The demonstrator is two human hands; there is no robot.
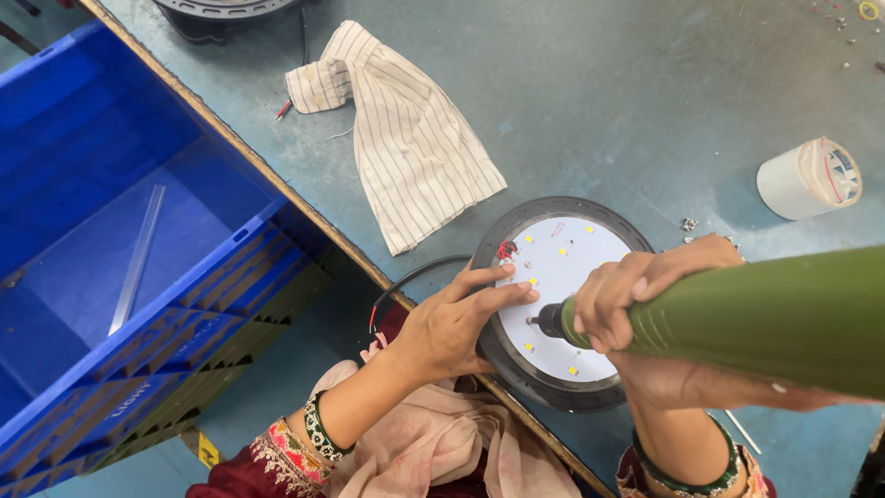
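Your left hand lies flat, fingers spread, on the white disc of a round lamp at the near edge of the surface, pinning it steady. Your right hand, just beside it, is wrapped around a green power screwdriver, tip pressed onto the disc.

Smooth matt green plastic driver in my right hand, matt white board beside it under my left hand, striped woven cloth beyond.
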